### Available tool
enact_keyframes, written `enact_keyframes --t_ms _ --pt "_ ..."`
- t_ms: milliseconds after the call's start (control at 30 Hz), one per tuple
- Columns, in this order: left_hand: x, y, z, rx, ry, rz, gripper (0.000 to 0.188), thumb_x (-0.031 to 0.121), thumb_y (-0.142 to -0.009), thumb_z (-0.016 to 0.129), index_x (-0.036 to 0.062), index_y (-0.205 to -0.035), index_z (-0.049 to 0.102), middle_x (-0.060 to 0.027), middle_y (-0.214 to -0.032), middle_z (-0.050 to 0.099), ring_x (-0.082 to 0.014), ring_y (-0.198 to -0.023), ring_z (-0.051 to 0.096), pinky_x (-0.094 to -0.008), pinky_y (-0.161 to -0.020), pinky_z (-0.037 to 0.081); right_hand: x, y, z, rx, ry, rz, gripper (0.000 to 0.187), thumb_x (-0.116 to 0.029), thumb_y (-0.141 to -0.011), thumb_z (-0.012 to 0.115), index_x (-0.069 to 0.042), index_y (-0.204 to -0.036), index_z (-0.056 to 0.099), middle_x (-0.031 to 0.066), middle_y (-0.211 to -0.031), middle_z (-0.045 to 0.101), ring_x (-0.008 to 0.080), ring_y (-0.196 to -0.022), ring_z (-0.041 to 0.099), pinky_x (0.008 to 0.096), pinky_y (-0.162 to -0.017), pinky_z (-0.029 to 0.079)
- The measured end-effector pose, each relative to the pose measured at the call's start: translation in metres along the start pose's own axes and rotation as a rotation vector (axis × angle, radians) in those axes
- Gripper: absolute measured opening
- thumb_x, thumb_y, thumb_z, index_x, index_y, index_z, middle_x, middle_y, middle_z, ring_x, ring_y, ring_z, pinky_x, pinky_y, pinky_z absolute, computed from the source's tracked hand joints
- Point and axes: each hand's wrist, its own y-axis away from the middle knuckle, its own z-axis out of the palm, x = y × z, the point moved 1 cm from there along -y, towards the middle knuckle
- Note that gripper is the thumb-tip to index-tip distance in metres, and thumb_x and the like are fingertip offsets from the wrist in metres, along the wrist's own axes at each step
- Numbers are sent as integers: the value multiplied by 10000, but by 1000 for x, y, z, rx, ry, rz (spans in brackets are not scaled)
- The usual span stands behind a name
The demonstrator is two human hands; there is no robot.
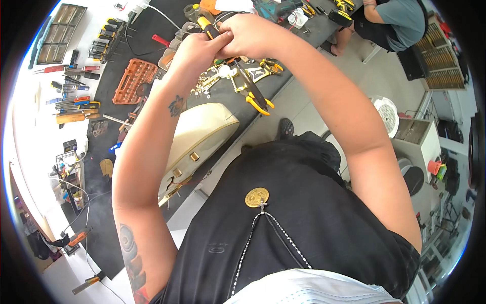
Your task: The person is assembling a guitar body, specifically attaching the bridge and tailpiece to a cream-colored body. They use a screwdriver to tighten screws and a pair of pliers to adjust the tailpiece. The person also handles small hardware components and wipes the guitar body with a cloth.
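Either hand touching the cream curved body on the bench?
No, the left hand and right hand are close together, well beyond the cream curved body.

From where I stand, a yellow-and-black handle slants beside the fingers over the dark bench, yellow end pointing away from the person, its near end hidden by the hands.
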Motion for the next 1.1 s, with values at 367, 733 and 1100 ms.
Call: enact_keyframes --t_ms 367,733,1100 --pt "-28 34 -5 -429 -572 125 218 235 -866 748 84 -1015 798 -93 -853 735 -231 -731 706 -385 -660 561 84 -15 -15 -31 -364 116 299 -230 -870 796 23 -1023 757 86 -852 743 185 -742 676 343 -691 533" --pt "-45 49 47 -689 -845 39 192 137 -835 738 174 -996 836 -108 -1056 790 -358 -1142 715 -806 -1117 362 133 5 37 15 -1262 328 158 -170 -982 739 -44 -1072 766 -2 -888 742 76 -721 660 253 -696 546" --pt "-51 37 47 -735 -764 -77 148 146 -859 810 183 -1000 832 -44 -1008 799 -298 -1072 740 -697 -1020 426 143 -2 83 46 -1224 410 133 -161 -964 766 -35 -994 736 -5 -862 693 93 -737 626 266 -697 535"
